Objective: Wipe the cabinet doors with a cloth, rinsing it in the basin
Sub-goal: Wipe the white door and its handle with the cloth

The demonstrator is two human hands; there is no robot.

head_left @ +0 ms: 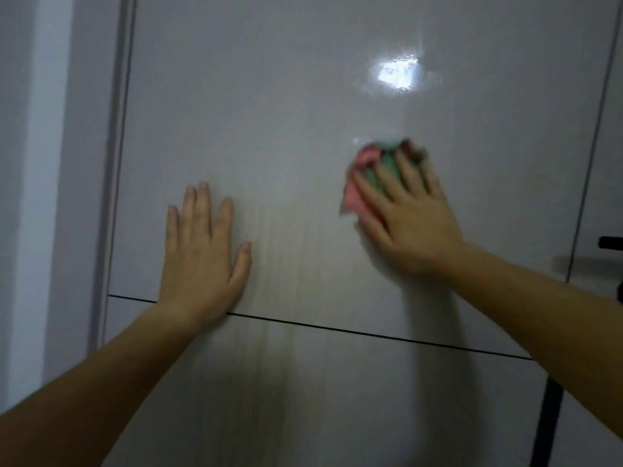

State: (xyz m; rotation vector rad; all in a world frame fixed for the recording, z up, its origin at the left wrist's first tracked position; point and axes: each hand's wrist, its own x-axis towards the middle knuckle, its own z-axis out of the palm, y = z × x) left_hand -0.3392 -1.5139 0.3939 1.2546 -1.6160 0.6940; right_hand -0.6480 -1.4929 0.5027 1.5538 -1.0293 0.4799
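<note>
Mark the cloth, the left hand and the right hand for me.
cloth point(366, 157): head view, pink fold at its upper left.
left hand point(202, 254): head view, back of the hand.
right hand point(416, 219): head view, back of the hand.

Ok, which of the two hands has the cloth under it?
The right hand, pressing the crumpled pink and green cloth against the pale glossy cabinet door; the left hand lies bare and flat on that door.
</note>
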